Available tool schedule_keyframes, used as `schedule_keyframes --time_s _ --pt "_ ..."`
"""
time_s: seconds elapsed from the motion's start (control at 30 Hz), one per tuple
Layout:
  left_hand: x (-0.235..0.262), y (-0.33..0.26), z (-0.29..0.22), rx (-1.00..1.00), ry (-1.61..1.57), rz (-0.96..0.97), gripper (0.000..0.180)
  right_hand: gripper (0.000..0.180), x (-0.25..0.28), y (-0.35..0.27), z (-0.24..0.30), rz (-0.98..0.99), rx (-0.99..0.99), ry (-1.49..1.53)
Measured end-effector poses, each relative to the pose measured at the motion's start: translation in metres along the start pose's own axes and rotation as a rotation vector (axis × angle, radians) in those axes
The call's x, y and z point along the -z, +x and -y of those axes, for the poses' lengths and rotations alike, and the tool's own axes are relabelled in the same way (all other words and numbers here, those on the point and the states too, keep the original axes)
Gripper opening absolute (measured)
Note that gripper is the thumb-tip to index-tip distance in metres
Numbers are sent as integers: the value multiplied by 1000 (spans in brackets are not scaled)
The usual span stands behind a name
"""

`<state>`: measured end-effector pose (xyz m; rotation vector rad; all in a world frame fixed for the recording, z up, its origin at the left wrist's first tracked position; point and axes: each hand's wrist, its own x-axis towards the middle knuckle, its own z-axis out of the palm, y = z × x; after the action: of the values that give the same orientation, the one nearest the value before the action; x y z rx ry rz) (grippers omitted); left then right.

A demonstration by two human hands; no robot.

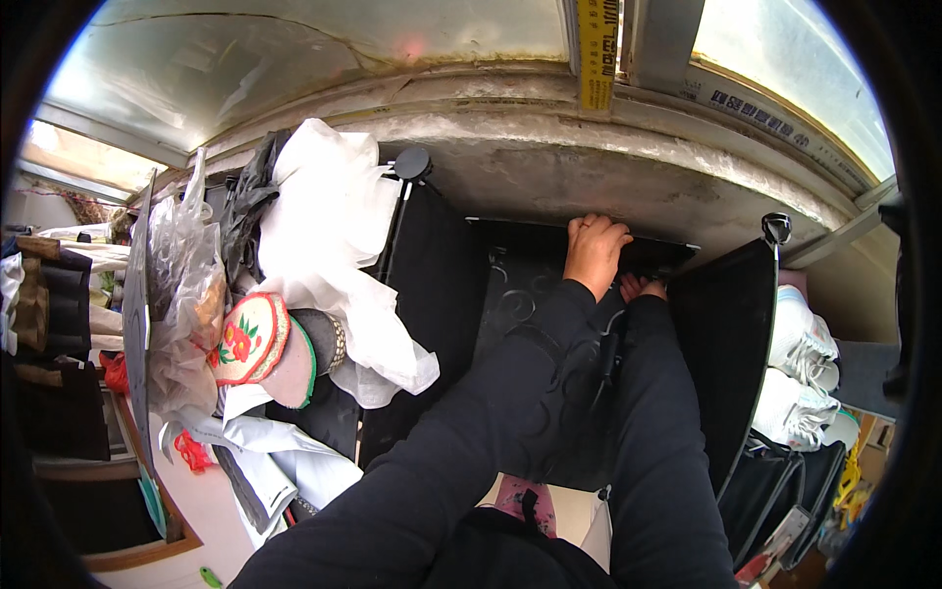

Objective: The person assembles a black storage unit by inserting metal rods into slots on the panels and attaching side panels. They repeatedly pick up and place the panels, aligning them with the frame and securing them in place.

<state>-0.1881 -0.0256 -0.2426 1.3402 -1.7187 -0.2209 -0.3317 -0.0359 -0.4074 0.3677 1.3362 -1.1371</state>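
My left hand [596, 253] is closed over the top edge of a black back panel [530, 234], its fingers curled across the rim. Just right of it and lower, my right hand [645, 287] reaches inside the black cube shelf. Its fingers show only in part, slightly apart against the back panel, and the rest is in shadow. Both dark-sleeved forearms lie over the shelf's black base panel [510, 294], which has a faint swirl pattern. A black side panel [731, 344] stands to the right and another side panel [432, 285] to the left, with round black connectors [413, 163] at their top corners.
Left of the open compartment lie white plastic bags [329, 216], clear bags [186, 294] and embroidered insoles [250, 339]. White sneakers [800, 368] sit beyond the right panel. A stained wall ledge [510, 133] and windows [324, 39] run behind the shelf.
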Motion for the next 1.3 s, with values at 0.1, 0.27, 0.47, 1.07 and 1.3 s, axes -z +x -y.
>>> schedule_keyframes --time_s 0.1,0.27,0.47,1.07,1.3 --pt "-9 -7 -3 -4 9 12 7 56 -4 -6 -3 -24 43 -13" --pt "-11 -3 -5 -1 45 2 6 50 -8 -10 0 -53 44 29" --pt "17 -5 -5 -33 -38 -84 5 45 -1 16 -5 -26 86 -33" --pt "27 12 1 21 -26 -203 4 56 -1 6 0 -2 14 -73" --pt "3 -5 -11 -77 -10 -84 4 52 3 24 -5 38 49 -2"
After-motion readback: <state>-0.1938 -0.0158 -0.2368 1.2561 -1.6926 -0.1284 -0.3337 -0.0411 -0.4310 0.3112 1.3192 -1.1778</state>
